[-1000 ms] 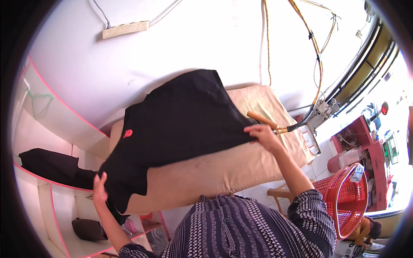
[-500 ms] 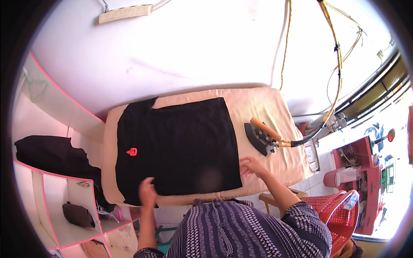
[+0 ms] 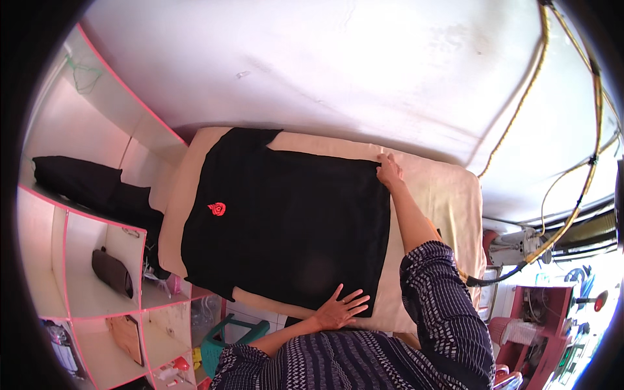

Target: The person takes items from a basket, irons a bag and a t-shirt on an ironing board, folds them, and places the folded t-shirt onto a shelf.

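Observation:
A black T-shirt (image 3: 299,224) with a red emblem lies spread out on a padded ironing table (image 3: 448,195) covered in beige cloth. Its hem is toward the right. At the hem's far corner, my right hand (image 3: 390,171) has its fingertips closed on the fabric edge. My left hand (image 3: 338,312) rests flat near the hem's near corner, fingers spread over the cloth. The iron is almost wholly hidden behind my right arm and sleeve; a sliver of its orange handle (image 3: 431,227) shows.
On the left stands a white shelf unit (image 3: 110,313) with pink edging, dark garments (image 3: 78,182) draped on it. A green stool (image 3: 227,335) is below the table's near side. The iron's hose (image 3: 593,162) hangs at the right, beyond a red shelf (image 3: 528,302).
My right hand has gone from beside the near hem to the far corner. My left hand has moved right along the near edge onto the shirt. The view has shifted, and my arm now covers the iron.

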`<state>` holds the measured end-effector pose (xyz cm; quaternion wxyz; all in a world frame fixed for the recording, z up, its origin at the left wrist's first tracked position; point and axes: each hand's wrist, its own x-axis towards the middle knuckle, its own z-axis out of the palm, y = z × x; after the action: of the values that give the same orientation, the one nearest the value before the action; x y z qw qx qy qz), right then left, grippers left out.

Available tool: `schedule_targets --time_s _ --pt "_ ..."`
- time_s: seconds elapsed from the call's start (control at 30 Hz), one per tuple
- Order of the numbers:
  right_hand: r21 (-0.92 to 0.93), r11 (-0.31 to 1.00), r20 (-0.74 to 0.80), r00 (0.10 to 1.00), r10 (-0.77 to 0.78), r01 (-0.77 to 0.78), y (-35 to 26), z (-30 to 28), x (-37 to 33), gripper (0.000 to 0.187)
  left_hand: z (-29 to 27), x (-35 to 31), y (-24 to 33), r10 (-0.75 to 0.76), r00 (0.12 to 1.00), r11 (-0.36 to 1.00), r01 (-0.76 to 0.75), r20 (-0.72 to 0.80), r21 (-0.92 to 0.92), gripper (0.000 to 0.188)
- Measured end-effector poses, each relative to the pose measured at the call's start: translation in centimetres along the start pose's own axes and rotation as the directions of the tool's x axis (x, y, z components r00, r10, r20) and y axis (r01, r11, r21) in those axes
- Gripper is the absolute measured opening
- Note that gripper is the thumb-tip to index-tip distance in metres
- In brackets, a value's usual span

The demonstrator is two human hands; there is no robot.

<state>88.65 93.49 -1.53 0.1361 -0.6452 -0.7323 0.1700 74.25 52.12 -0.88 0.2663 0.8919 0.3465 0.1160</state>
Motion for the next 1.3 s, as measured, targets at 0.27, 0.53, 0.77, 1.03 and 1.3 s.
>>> schedule_targets --time_s 0.27,0.53,0.77,1.03,1.3 --pt "-0.257 0.962 0.302 0.938 0.171 -0.092 4.7 -5.6 3.3 0.024 1.1 3.6 1.2 -0.04 0.999 0.832 0.034 0.001 -0.554 0.014" --pt "-0.168 0.983 0.02 0.997 0.073 -0.069 11.2 -9.0 -1.4 0.038 -2.1 6.3 1.2 0.041 0.998 0.817 -0.064 -0.052 -0.572 0.012" --pt "-0.165 0.969 0.378 0.896 0.233 -0.183 9.0 -16.7 -17.3 0.09 -13.5 -4.8 -11.2 -0.5 0.454 0.82 0.523 -0.738 -0.233 0.009" --pt "-0.157 0.982 0.304 0.941 0.149 -0.104 7.6 -15.6 -22.0 0.079 -12.2 -29.1 -17.4 -0.726 -0.56 -0.296 0.778 -0.399 -0.554 0.031" --pt "0.106 0.946 0.052 0.951 0.304 -0.308 8.0 -14.2 -23.4 0.058 -11.2 -30.7 -13.9 -0.769 -0.535 -0.287 0.777 -0.349 -0.56 0.026"
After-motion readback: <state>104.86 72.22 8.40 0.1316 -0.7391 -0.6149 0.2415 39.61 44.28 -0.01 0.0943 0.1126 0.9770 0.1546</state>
